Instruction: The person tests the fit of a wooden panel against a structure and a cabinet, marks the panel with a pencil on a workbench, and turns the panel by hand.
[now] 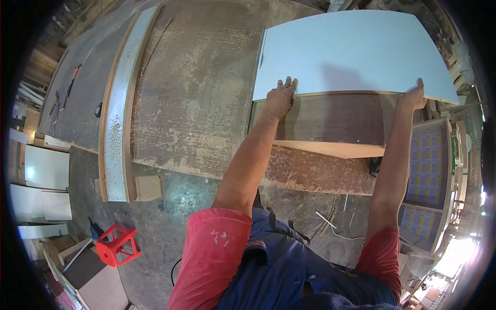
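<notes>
A large white panel (341, 54) lies flat on top of a brown wooden box (330, 119) at the far right of the worktable. My left hand (281, 97) rests at the panel's near left edge, fingers stretched over the white face. At the near right corner my right hand (414, 97) grips the edge, its thumb on top and its other fingers mostly hidden. The box's dark front face shows below the panel, with a pale wooden edge along its bottom.
The worn brown worktable (201, 93) carries a long wood-edged white board (120, 103) at left. Beyond that lies an orange-and-black hand tool (74, 77). A red plastic stool (119, 245) stands on the floor at left. A wooden frame (439, 175) with printed sheets stands at right.
</notes>
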A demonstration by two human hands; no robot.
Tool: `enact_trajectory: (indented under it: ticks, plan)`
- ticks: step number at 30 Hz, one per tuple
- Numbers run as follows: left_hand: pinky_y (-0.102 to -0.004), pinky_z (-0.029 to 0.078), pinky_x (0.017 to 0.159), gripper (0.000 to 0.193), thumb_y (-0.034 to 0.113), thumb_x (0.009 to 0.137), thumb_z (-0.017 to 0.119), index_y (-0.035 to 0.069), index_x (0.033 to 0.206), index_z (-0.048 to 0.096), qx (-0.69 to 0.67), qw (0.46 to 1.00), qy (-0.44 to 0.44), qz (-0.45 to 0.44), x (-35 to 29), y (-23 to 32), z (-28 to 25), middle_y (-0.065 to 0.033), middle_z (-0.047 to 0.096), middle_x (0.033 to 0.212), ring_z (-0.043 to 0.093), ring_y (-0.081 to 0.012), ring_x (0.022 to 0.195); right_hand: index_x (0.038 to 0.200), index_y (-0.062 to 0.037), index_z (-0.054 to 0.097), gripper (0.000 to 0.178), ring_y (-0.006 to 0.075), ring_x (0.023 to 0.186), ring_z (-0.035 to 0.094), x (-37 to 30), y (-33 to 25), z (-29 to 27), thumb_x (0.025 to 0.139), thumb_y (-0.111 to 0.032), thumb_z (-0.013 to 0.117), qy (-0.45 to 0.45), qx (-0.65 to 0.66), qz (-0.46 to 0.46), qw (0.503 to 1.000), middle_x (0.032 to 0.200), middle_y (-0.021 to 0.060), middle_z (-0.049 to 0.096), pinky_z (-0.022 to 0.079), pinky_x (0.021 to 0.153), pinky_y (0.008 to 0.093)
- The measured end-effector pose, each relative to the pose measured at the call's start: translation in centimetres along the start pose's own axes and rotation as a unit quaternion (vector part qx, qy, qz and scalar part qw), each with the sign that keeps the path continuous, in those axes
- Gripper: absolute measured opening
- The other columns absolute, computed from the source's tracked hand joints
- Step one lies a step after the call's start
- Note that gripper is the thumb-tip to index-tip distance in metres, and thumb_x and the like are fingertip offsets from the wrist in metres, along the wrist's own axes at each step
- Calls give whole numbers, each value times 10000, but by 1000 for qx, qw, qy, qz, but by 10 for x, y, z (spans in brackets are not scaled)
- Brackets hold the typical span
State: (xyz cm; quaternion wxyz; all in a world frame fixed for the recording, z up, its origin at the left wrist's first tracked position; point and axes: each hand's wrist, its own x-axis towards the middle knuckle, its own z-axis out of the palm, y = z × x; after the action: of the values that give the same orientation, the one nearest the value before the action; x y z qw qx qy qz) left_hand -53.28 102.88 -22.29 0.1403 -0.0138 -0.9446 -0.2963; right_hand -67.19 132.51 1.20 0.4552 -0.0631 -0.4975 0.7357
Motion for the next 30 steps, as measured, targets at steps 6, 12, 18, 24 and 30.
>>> enact_trajectory:
  ticks: [6,12,18,24,30]
  plan:
    - [-450,524,949,509,85,888,554,131,1385,448,13,1000,22,-16,-6,3,0,-151,478,1417,515,-379,1238,1194,105,500,356,332,1005,638,9,-6,1,873,-14,599,-34,-1,18,999,1209,206,563,588,839,457]
    - [-433,560,866,498,108,905,554,162,1389,449,32,999,37,16,-6,-15,6,-107,493,1417,528,-347,1243,1188,66,498,347,339,980,643,-20,-19,19,864,-11,594,33,28,58,997,1187,198,564,598,821,472]
    - [-438,544,893,500,102,908,546,190,1391,452,10,999,37,13,9,-15,9,-90,482,1435,529,-332,1246,1153,49,484,337,331,943,637,20,8,15,849,-13,615,26,11,30,999,1178,203,549,601,811,470]
    - [-434,542,887,496,136,914,560,218,1392,453,23,999,39,-1,25,-27,14,-76,502,1419,527,-334,1248,1086,49,524,280,325,917,639,6,13,39,832,5,632,62,39,48,996,1134,201,572,596,805,458]
    - [-414,535,955,491,69,900,561,244,1355,500,4,999,52,-5,42,-26,14,-71,512,1395,538,-289,1231,976,101,532,252,361,864,652,32,31,43,786,14,674,85,33,5,996,1034,230,614,605,720,480]
